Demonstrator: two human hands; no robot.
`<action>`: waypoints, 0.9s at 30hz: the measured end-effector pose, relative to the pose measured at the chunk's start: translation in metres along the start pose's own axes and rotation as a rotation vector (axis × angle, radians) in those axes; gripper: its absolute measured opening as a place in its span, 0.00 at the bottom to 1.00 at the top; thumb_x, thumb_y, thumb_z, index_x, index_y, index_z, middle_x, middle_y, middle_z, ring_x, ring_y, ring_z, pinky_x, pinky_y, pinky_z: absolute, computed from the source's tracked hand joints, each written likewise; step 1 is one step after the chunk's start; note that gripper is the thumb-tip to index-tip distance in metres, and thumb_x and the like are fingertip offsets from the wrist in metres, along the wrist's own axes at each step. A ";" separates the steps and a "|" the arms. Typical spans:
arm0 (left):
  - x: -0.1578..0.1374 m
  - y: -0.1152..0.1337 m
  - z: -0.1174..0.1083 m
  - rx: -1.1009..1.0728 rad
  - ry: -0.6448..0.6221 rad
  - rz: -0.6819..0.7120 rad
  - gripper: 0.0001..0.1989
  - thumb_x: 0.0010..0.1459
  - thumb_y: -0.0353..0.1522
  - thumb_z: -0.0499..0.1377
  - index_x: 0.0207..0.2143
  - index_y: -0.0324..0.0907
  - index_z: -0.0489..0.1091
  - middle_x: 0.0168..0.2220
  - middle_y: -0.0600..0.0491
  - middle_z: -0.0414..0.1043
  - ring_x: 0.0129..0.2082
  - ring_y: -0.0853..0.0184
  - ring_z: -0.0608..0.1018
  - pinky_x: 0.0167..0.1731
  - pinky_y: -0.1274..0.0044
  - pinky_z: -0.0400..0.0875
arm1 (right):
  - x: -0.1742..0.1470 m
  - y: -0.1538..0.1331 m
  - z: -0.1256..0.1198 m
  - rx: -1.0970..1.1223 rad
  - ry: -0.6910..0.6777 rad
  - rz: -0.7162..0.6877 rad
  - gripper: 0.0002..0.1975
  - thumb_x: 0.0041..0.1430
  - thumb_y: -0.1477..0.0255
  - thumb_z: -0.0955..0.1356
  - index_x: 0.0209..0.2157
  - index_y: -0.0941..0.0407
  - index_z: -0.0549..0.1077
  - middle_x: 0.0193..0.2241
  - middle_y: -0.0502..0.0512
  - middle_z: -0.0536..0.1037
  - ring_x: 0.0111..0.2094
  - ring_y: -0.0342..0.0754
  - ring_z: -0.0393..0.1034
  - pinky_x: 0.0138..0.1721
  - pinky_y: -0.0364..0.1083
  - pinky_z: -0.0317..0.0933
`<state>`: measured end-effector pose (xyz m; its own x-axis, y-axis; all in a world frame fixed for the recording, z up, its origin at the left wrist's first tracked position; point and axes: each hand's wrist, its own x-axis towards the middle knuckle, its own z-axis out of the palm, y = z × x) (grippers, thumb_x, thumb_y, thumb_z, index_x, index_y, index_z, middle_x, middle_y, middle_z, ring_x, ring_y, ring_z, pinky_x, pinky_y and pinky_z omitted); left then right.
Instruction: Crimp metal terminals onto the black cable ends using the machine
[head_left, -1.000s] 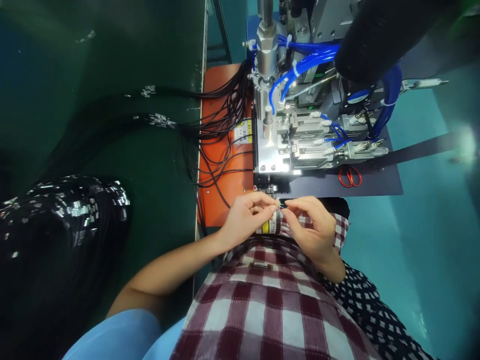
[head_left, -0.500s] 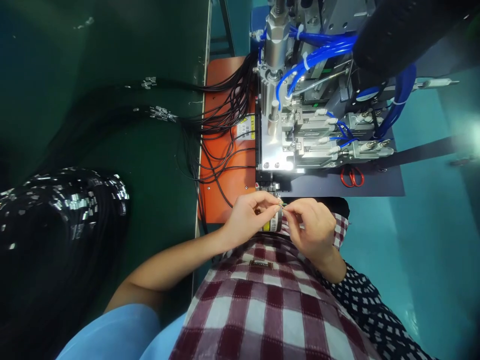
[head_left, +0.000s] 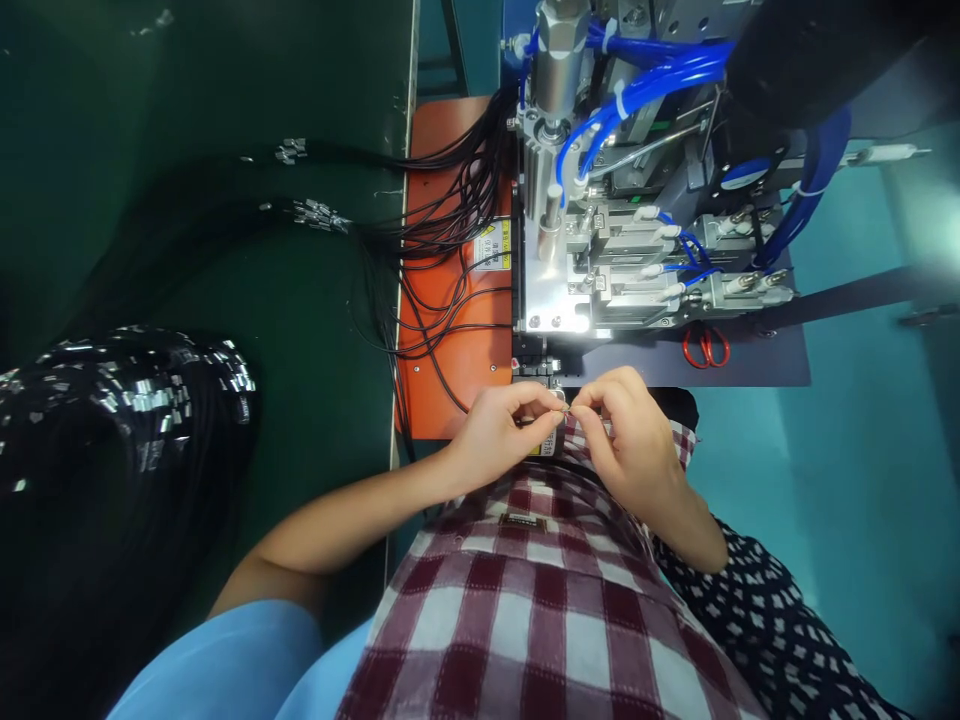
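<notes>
In front of my apron, my left hand (head_left: 510,425) is closed, thumb and index finger pinched on fine wires (head_left: 567,410). These look like the end of a cable, though the fingers hide most of it. My right hand (head_left: 630,440) meets it fingertip to fingertip, also pinching at the wires from the other side. Both hands are just below the front of a metal machine (head_left: 555,300). A round fitting with a yellow and white label (head_left: 547,443) lies partly hidden behind my left hand.
Black cables (head_left: 450,240) spread over the machine's orange base plate (head_left: 435,400) from the dark green tabletop (head_left: 315,320) on the left. A large coil of black cables with shiny ends (head_left: 161,400) lies there. Red-handled scissors (head_left: 706,348) rest on the grey plate; blue air tubes (head_left: 675,75) arch above.
My right hand has turned upward and its forearm has swung out to the right, fingertips still at the wires. My left hand has barely moved. The camera view has shifted slightly.
</notes>
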<state>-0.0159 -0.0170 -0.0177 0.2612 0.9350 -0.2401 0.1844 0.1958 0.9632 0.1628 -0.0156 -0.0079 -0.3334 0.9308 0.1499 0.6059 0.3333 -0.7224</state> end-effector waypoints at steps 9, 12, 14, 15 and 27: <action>0.001 0.004 -0.001 -0.037 -0.016 -0.044 0.07 0.56 0.33 0.62 0.32 0.38 0.76 0.28 0.52 0.75 0.25 0.72 0.72 0.25 0.81 0.64 | 0.001 0.002 0.001 0.236 -0.054 0.160 0.06 0.65 0.75 0.63 0.32 0.54 0.67 0.32 0.52 0.68 0.33 0.47 0.63 0.35 0.47 0.60; 0.001 0.004 -0.001 -0.070 0.017 -0.076 0.07 0.55 0.33 0.62 0.31 0.37 0.75 0.26 0.52 0.74 0.24 0.73 0.71 0.23 0.82 0.63 | -0.001 0.005 0.005 0.317 -0.004 0.212 0.05 0.64 0.73 0.64 0.32 0.54 0.69 0.31 0.51 0.68 0.32 0.45 0.63 0.34 0.46 0.60; 0.001 0.003 -0.001 -0.115 0.037 -0.094 0.07 0.55 0.34 0.63 0.30 0.37 0.75 0.26 0.53 0.73 0.23 0.73 0.70 0.22 0.82 0.63 | -0.004 0.007 0.008 0.383 0.033 0.268 0.03 0.63 0.71 0.65 0.34 0.54 0.71 0.32 0.51 0.69 0.32 0.45 0.64 0.33 0.45 0.60; 0.001 0.003 0.000 -0.136 0.043 -0.100 0.07 0.54 0.34 0.63 0.30 0.37 0.75 0.26 0.53 0.73 0.22 0.74 0.70 0.22 0.82 0.63 | -0.006 0.008 0.009 0.423 0.031 0.300 0.04 0.63 0.70 0.66 0.35 0.54 0.71 0.32 0.51 0.70 0.32 0.45 0.64 0.33 0.45 0.61; 0.004 0.011 -0.004 -0.270 0.044 -0.123 0.10 0.52 0.36 0.66 0.29 0.38 0.74 0.27 0.54 0.72 0.17 0.79 0.65 0.15 0.84 0.57 | -0.012 0.003 0.044 0.636 0.118 0.349 0.06 0.58 0.70 0.69 0.28 0.55 0.72 0.27 0.49 0.70 0.28 0.43 0.64 0.29 0.44 0.61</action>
<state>-0.0169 -0.0096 -0.0075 0.2099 0.9100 -0.3575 -0.0483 0.3749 0.9258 0.1367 -0.0323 -0.0418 -0.0958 0.9888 -0.1144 0.1146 -0.1032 -0.9880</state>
